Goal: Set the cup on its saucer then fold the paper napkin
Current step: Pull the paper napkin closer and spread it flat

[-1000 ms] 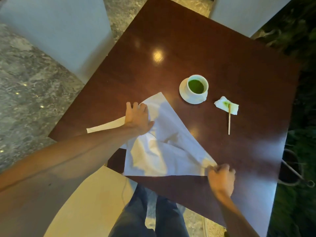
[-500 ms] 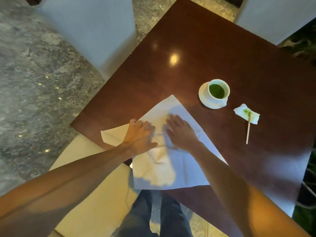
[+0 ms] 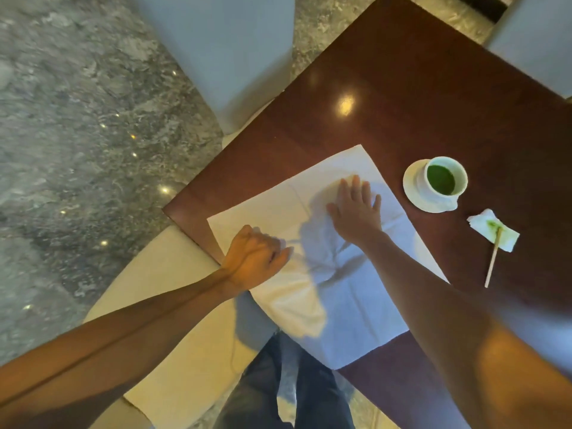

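My right hand (image 3: 356, 213) lies flat and open on the napkin (image 3: 356, 305). My left hand (image 3: 255, 258), curled, holds its 9 o'clock edge. The cup (image 3: 445, 179) sits on its saucer (image 3: 413, 193) at 2 o'clock. A hard push could crumple the paper. My right hand has slid farther up than a moment ago.

Bare forearms, no sleeves; dark blue jeans (image 3: 312, 394) below.

A dark glossy wooden table (image 3: 402, 97) reflecting a ceiling light stands on a grey marbled floor (image 3: 77, 119) among pale chairs (image 3: 223, 51).
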